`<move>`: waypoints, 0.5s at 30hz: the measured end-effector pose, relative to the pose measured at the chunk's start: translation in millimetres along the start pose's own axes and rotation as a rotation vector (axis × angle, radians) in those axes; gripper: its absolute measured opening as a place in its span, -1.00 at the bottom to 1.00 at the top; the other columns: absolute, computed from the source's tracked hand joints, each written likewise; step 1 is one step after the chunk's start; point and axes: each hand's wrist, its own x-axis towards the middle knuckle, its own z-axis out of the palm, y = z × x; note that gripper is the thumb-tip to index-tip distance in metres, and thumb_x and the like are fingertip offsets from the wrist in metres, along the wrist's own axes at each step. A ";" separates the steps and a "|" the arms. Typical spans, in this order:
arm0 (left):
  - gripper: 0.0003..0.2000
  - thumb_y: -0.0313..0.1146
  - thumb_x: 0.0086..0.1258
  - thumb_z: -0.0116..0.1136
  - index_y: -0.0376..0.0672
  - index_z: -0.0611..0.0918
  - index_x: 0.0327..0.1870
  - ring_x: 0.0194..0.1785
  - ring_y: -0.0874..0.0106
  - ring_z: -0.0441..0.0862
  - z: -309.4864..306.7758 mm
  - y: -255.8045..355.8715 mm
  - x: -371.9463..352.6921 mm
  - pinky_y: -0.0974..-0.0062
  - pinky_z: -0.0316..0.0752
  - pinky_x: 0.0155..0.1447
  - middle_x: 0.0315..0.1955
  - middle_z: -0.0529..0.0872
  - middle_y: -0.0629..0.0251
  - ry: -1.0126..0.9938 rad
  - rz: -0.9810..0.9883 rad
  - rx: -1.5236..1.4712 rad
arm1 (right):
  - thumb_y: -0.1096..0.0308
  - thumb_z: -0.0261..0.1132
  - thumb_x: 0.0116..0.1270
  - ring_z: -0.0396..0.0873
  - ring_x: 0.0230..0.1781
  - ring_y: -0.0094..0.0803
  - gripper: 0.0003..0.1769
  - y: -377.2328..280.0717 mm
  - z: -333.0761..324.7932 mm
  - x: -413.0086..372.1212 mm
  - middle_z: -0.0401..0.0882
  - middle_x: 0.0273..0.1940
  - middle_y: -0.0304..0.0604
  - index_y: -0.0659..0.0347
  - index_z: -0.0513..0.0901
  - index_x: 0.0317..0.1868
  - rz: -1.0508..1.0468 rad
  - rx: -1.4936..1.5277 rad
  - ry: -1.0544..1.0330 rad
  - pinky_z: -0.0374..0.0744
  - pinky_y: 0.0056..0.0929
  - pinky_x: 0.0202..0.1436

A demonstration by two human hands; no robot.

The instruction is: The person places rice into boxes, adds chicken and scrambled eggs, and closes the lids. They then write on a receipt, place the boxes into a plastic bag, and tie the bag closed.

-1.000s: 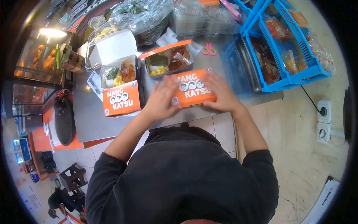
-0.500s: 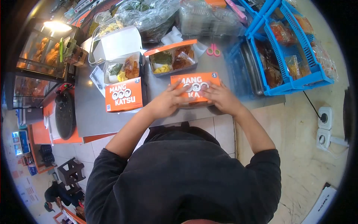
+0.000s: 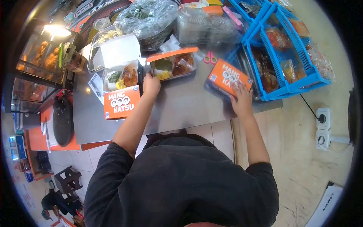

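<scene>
My right hand [image 3: 242, 100] grips the near right part of a closed orange takeaway box [image 3: 223, 75], fingers over the lid and thumb at the front side. That box sits turned at an angle beside the blue baskets. At the left end of an open takeaway box [image 3: 180, 76], my left hand [image 3: 151, 85] is closed on the corner; its fingertips are partly hidden. Inside this box are greens, something yellow and a brown sauced piece. To its left stands another open takeaway box [image 3: 121, 103] with similar food, its printed flap hanging toward me.
Pink scissors [image 3: 210, 58] lie behind the closed box. Blue baskets [image 3: 295, 89] with bagged food stand at the right. Plastic-wrapped goods [image 3: 147, 19] and clear containers [image 3: 204, 30] line the back. A lit display case [image 3: 41, 72] is at the left. Another person [image 3: 62, 202] is far lower left.
The closed box has moved from in front of me to the right and turned, with my right hand on it. My left hand has left its lid and reached the middle open box.
</scene>
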 end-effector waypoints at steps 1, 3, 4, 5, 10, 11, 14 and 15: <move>-0.59 -0.47 0.15 -0.10 -0.45 0.45 0.04 0.03 -0.12 0.49 1.7 0.2 -1.2 0.20 0.35 0.13 -0.09 0.56 -0.27 0.000 0.045 0.032 | 0.30 0.29 0.11 0.19 0.32 0.02 -0.38 -7.5 -8.8 6.6 0.27 0.28 0.03 0.06 0.39 0.24 0.070 -0.070 -0.022 0.19 -0.15 0.35; -0.58 -0.49 0.14 -0.08 -0.46 0.44 0.06 0.06 -0.10 0.48 1.6 -3.0 -13.1 0.20 0.33 0.16 -0.07 0.55 -0.26 -0.002 0.130 0.106 | 0.30 0.29 0.10 0.15 0.34 0.03 -0.33 -25.5 -9.3 10.0 0.25 0.30 0.04 0.09 0.35 0.27 0.125 0.061 -0.013 0.15 -0.16 0.37; -0.59 -0.50 0.14 -0.07 -0.47 0.44 0.06 0.08 -0.09 0.47 -0.5 -4.2 -26.0 0.22 0.33 0.17 -0.06 0.55 -0.27 -0.051 0.129 0.073 | 0.32 0.29 0.09 0.14 0.34 0.04 -0.31 -37.6 -5.5 9.4 0.24 0.30 0.04 0.11 0.32 0.28 0.110 0.262 0.020 0.14 -0.16 0.37; -0.59 -0.51 0.13 -0.06 -0.48 0.43 0.05 0.10 -0.07 0.46 -3.6 -5.9 -42.0 0.23 0.33 0.19 -0.05 0.54 -0.27 -0.100 0.129 0.040 | 0.34 0.29 0.08 0.13 0.34 0.05 -0.29 -49.8 -1.9 9.6 0.23 0.30 0.03 0.13 0.30 0.29 0.096 0.464 0.056 0.13 -0.15 0.37; -0.45 -0.45 0.14 0.10 -0.41 0.29 0.20 0.08 0.10 0.51 -26.1 -0.9 -105.0 0.35 0.40 0.14 -0.02 0.50 -0.21 -0.154 -0.018 -0.169 | 0.46 0.27 0.05 0.39 0.12 0.00 -0.40 -80.9 14.3 15.0 0.44 0.08 0.07 0.21 0.38 0.18 0.187 0.809 0.111 0.34 -0.19 0.20; -0.47 -0.46 0.13 0.12 -0.38 0.33 0.18 0.06 0.12 0.51 -31.8 8.3 -109.6 0.37 0.41 0.13 -0.06 0.53 -0.17 -0.119 0.051 -0.191 | 0.48 0.27 0.04 0.44 0.06 -0.01 -0.44 -79.1 13.5 20.1 0.49 0.02 0.07 0.22 0.42 0.13 0.207 0.858 0.029 0.39 -0.20 0.15; -0.56 -0.49 0.10 0.14 -0.29 0.46 0.08 0.01 0.16 0.53 -52.0 -4.6 -100.7 0.39 0.44 0.08 -0.17 0.57 -0.05 -0.155 0.382 0.239 | 0.62 0.19 0.01 0.49 -0.11 0.01 -0.63 -65.2 -1.5 20.6 0.55 -0.17 0.05 0.25 0.55 -0.10 0.017 0.509 0.059 0.46 -0.18 0.00; -0.59 -0.50 0.09 0.15 -0.26 0.51 0.04 -0.01 0.17 0.54 -59.2 -9.7 -95.6 0.38 0.45 0.06 -0.21 0.58 -0.01 -0.189 0.513 0.467 | 0.64 0.18 0.00 0.48 -0.12 0.03 -0.65 -59.7 -4.6 17.9 0.55 -0.18 0.05 0.24 0.57 -0.13 0.012 0.439 0.061 0.45 -0.17 -0.01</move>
